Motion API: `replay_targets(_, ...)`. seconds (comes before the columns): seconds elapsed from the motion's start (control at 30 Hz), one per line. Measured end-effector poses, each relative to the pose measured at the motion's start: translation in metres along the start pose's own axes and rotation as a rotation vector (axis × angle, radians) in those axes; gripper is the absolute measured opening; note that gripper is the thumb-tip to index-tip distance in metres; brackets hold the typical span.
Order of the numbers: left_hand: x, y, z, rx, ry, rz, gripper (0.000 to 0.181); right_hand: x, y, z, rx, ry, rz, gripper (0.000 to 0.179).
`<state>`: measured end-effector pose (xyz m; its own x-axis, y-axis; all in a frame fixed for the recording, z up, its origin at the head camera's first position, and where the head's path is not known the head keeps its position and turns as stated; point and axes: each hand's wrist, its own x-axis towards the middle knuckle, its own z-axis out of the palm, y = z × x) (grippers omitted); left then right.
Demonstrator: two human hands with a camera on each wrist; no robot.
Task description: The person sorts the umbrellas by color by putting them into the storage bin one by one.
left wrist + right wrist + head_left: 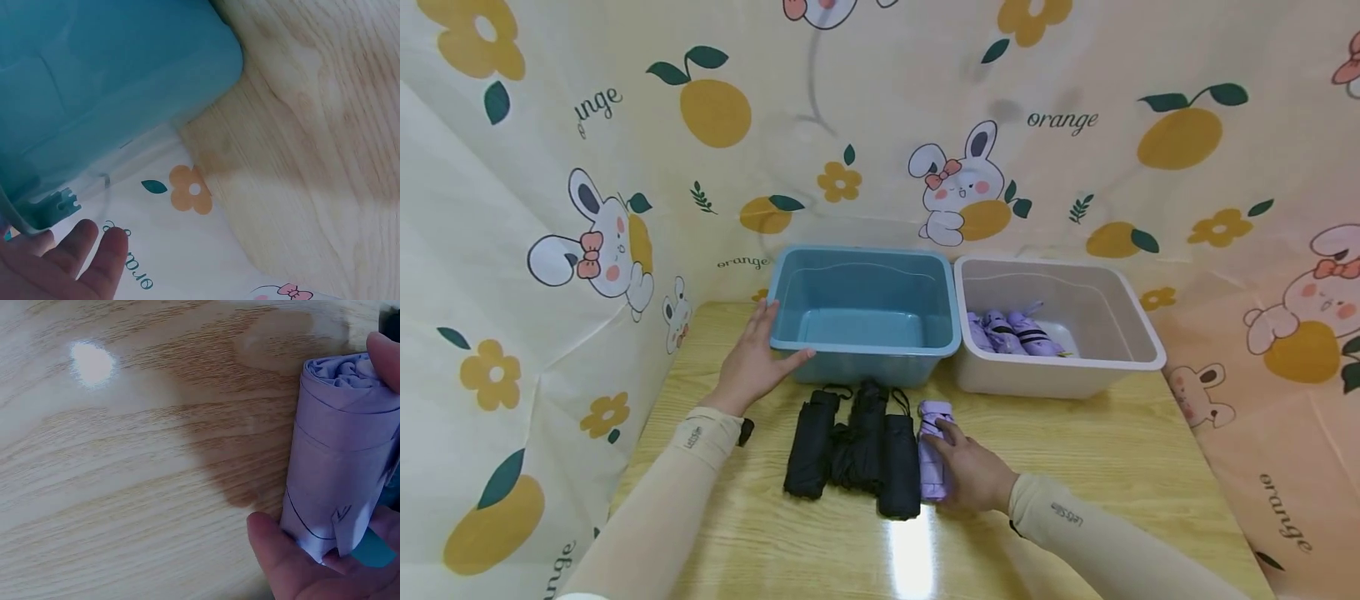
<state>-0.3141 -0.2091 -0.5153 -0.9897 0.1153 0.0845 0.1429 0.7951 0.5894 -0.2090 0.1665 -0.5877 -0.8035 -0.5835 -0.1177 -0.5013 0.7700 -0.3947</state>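
Note:
My right hand (981, 473) holds a light-purple folding umbrella (933, 483) on the table, its fingers over the umbrella's side. Up close in the right wrist view, thumb and fingers lie around the rolled purple cloth (340, 444). To its left lie three black folding umbrellas, a left one (811, 446), a bulkier middle one (867, 433) and a right one (900, 471) right beside the purple one. My left hand (748, 364) rests at the left end of a blue bin (865, 367), fingers extended along its rim and thumb at the front.
Right of the blue bin stands a beige bin (1037, 382) with several purple umbrellas (1003, 333) inside. A patterned cloth (865, 108) hangs behind and at both sides of the wooden table (1075, 450).

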Motion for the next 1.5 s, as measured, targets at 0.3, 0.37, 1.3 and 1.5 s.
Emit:
replay_targets(0.3,-0.001,-0.007,0.002,0.025,0.026,-0.005,0.111,-0.002,0.000,0.003,-0.035,0.003,-0.009,0.105)
replay_targets(0.37,-0.002,-0.008,0.002,0.019,0.021,-0.016,0.114,-0.002,0.000,0.003,-0.037,-0.001,-0.012,0.106)
replay_targets(1.3,0.000,0.003,-0.002,0.004,-0.004,-0.059,0.109,0.000,0.001,0.013,-0.044,0.048,-0.013,0.104)
replay_targets(1.5,0.000,0.003,-0.003,-0.023,-0.005,-0.064,0.111,0.000,-0.002,0.013,-0.039,0.050,-0.001,0.101)
